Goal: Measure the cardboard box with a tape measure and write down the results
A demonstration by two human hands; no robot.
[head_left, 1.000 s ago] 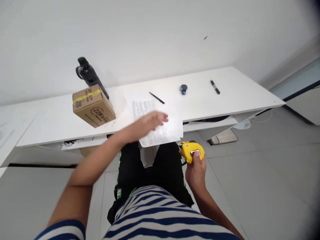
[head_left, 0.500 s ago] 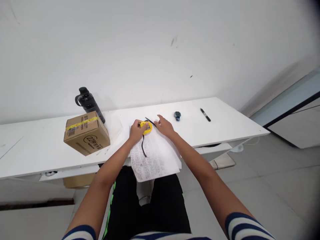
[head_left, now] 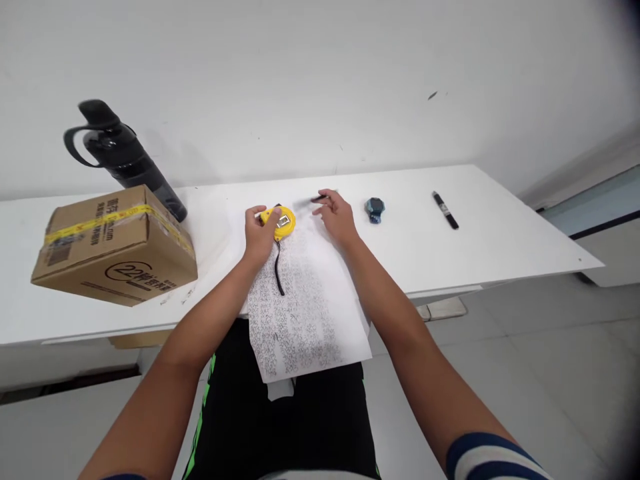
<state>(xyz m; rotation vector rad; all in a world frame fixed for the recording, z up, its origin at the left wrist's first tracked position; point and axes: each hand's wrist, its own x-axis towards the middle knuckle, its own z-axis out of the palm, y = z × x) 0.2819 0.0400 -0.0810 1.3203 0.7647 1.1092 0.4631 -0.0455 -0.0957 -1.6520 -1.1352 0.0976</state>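
My left hand (head_left: 261, 235) is closed around a yellow tape measure (head_left: 287, 230), thumb on its face. A black wrist strap (head_left: 278, 270) hangs from the tape measure over sheets of paper (head_left: 300, 320). The top sheet carries rows of dense handwriting and sticks out past the table's front edge. To the right of the tape measure, my right hand (head_left: 337, 217) has a slim dark pen (head_left: 318, 199) between thumb and fingers. The pen's far end is smeared by motion.
On the left, a taped cardboard box (head_left: 120, 250) stands in front of a black water bottle (head_left: 133, 163). A blue watch (head_left: 375, 209) and a black marker (head_left: 445, 210) lie to the right on the white table (head_left: 500, 247). A wall rises behind.
My view has come closer to the table. My right hand has lifted the pen and moved it slightly away from the tape measure. My left hand keeps the tape measure.
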